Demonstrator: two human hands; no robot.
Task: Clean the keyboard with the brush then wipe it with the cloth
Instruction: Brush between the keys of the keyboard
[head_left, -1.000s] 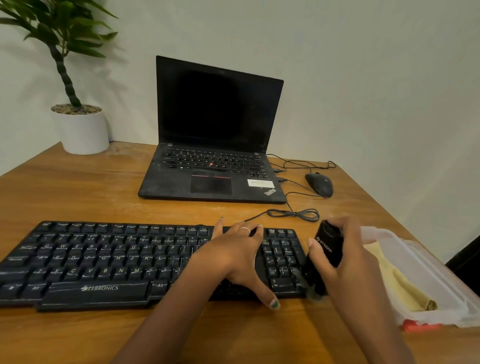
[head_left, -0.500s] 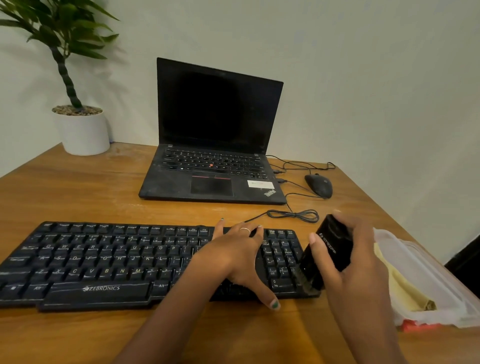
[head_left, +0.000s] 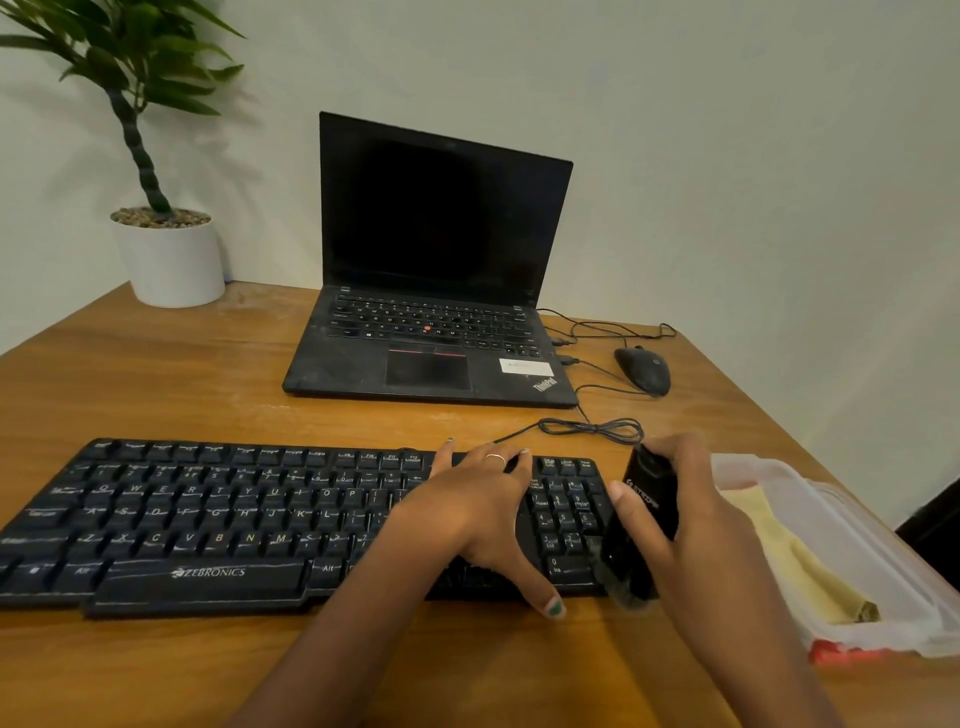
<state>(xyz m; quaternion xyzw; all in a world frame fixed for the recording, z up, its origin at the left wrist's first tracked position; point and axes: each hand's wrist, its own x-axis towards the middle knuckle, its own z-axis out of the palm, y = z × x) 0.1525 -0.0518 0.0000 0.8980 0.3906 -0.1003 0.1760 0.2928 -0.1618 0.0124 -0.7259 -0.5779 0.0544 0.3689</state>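
Note:
A black Zebronics keyboard (head_left: 208, 519) lies across the near part of the wooden table. My left hand (head_left: 478, 514) rests flat on its right half, fingers spread, thumb at the front edge. My right hand (head_left: 696, 525) grips a black brush (head_left: 641, 525) by its body. The bristles point down at the keyboard's right front corner, beside the number pad. A yellow cloth (head_left: 795, 566) lies inside a clear plastic box (head_left: 872, 551) to the right of that hand.
An open black laptop (head_left: 431, 291) stands behind the keyboard. A wired mouse (head_left: 643, 370) and looped cables (head_left: 592, 430) lie to its right. A potted plant (head_left: 166, 254) occupies the far left corner. The table's right edge runs just past the plastic box.
The brush has moved slightly back and forth at the keyboard's right edge, dropping again towards the front corner. My left hand has stayed on the keys.

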